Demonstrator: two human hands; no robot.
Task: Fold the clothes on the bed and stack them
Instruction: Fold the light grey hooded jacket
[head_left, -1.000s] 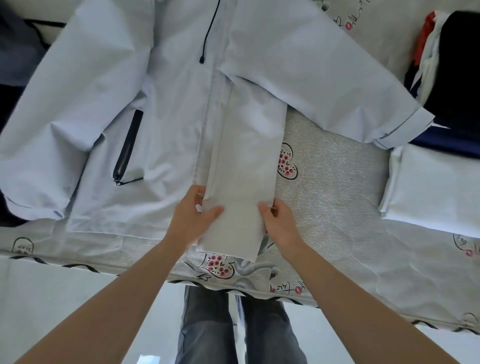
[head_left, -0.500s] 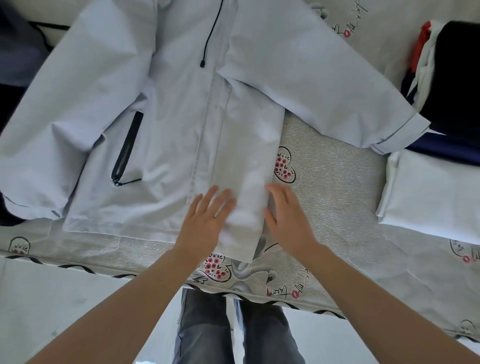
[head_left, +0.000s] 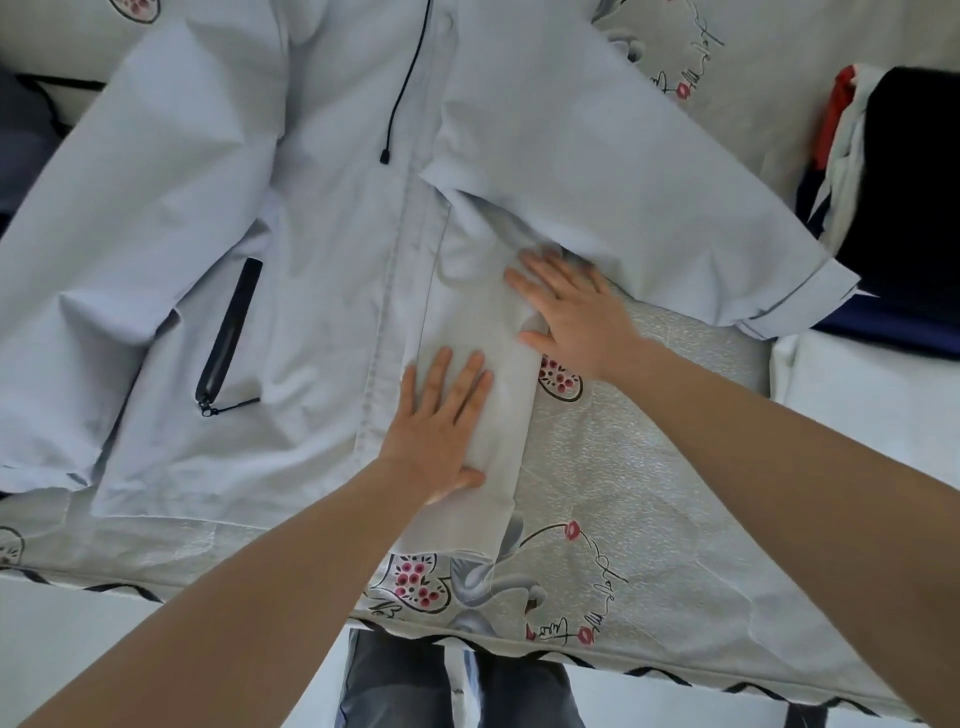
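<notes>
Your bed (head_left: 649, 467) has a pale blue jacket (head_left: 322, 249) spread on it. Left hand (head_left: 441, 431) and right hand (head_left: 576, 317) lie flat, pressing its folded side, gripping nothing. It looks soft, light, maybe slippery; grab the sleeve cuff (head_left: 795, 296).

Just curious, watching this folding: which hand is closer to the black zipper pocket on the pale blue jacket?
Left. The left hand presses flat on the jacket's folded front panel, right of the black zipper pocket. The right hand lies farther right, at the panel's edge.
</notes>
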